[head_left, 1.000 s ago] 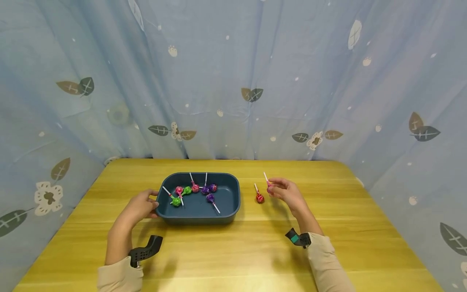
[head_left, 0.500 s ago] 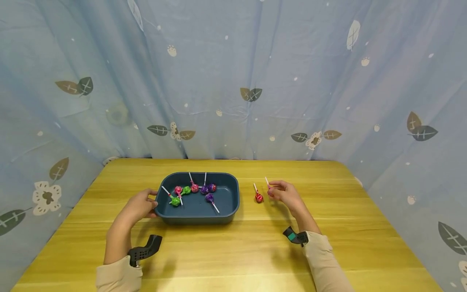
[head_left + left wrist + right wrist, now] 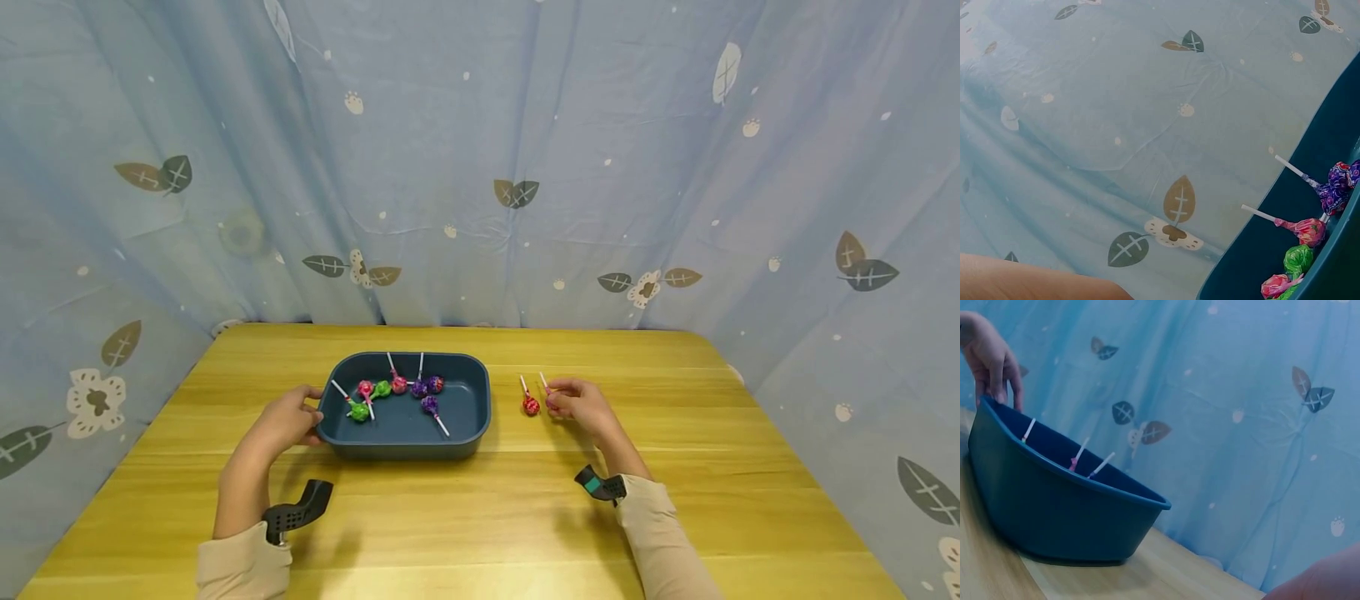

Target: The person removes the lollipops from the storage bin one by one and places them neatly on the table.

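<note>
My left hand (image 3: 288,419) grips the left end of a dark blue plastic bin (image 3: 408,452), with fingers at its rim. Inside the bin lie several wrapped lollipops: green (image 3: 359,412), pink (image 3: 398,385) and purple (image 3: 430,405). To the right of the bin, my right hand (image 3: 585,406) pinches a pink lollipop (image 3: 552,400) by its candy end, its white stick pointing up and back. Just left of these fingertips, a red lollipop (image 3: 531,406) lies on the table. In the right wrist view the left hand (image 3: 994,362) shows at the bin's far rim.
A yellow wood-grain table (image 3: 450,533) carries everything. Behind it and along both sides hangs a light blue curtain (image 3: 442,150) with leaf prints. Each wrist wears a black camera mount (image 3: 300,510).
My right hand has lowered the pink lollipop toward the table and shifted slightly left, closer to the red one. The left hand stays on the bin.
</note>
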### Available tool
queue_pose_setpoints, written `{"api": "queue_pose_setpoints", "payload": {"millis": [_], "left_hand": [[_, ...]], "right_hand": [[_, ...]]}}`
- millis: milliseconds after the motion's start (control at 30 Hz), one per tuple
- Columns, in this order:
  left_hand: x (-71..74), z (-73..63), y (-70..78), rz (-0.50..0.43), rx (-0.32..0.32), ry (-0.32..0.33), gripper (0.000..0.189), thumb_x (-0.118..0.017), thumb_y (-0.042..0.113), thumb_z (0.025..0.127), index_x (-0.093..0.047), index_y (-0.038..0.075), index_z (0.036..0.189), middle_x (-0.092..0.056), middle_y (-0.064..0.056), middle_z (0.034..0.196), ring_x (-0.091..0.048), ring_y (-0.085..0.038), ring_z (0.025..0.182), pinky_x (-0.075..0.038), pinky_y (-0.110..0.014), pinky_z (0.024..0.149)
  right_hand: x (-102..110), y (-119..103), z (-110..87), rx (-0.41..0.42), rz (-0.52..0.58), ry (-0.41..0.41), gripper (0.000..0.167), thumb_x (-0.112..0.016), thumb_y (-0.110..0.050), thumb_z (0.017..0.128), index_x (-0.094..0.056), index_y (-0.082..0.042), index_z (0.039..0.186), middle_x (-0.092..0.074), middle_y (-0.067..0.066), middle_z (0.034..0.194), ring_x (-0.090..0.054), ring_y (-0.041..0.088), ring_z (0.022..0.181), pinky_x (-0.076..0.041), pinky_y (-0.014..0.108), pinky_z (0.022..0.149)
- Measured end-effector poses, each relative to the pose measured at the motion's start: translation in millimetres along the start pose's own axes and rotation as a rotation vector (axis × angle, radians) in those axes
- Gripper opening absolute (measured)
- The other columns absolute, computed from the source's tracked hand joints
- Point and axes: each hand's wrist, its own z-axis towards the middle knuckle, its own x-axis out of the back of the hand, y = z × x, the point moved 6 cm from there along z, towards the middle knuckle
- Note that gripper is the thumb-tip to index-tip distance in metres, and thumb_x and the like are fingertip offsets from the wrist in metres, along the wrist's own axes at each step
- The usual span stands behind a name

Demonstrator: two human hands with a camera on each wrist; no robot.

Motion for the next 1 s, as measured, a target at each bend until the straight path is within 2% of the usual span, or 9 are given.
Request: {"api": "queue_pose_setpoints", "payload": {"millis": [233,600,833,1000], "left_hand": [[0.7,-1.0,-0.1,0.003,-0.001,0.008,0.041,-0.045,-0.004,0.097,-0.035,-0.017,0.135,-0.055,-0.036,0.111,-0.065,-0.026,0.073,-0.057,-0.038,0.068],[1.1,-0.7,0.1,-0.001,0.002,0.001,0.041,-0.044,-0.004,0.097,-0.034,-0.016,0.135,-0.053,-0.037,0.114,-0.065,-0.026,0.074,-0.058,-0.038,0.07],[0.0,-0.9,1.7,0.003,0.004,0.007,0.041,-0.044,-0.004,0.097,-0.034,-0.016,0.135,-0.053,-0.037,0.114,-0.065,-0.028,0.076,-0.058,-0.039,0.07],[-0.1,-2.0,2.7,-0.001,0.0,0.008,0.041,-0.044,-0.004,0.097,-0.034,-0.016,0.135,-0.054,-0.037,0.112,-0.066,-0.029,0.077,-0.058,-0.039,0.069]], "right_hand": [[-4.1,1.5,1.7,-0.005,-0.009,0.014,0.03,-0.053,0.002,0.097,-0.054,0.013,0.124,-0.061,0.026,0.111,-0.066,0.028,0.089,-0.055,0.041,0.082],[-6.6,3.0,3.1,0.008,-0.06,0.065,0.031,-0.055,0.001,0.096,-0.056,0.014,0.125,-0.06,0.028,0.114,-0.066,0.025,0.087,-0.056,0.038,0.079],[-5.5,3.0,1.8,0.012,-0.082,0.099,0.03,-0.055,0.0,0.096,-0.058,0.011,0.124,-0.062,0.026,0.114,-0.066,0.027,0.092,-0.056,0.036,0.08],[-5.9,3.3,1.0,0.01,-0.079,0.12,0.028,-0.057,0.002,0.094,-0.06,0.012,0.121,-0.063,0.025,0.11,-0.066,0.026,0.086,-0.057,0.036,0.077]]}}
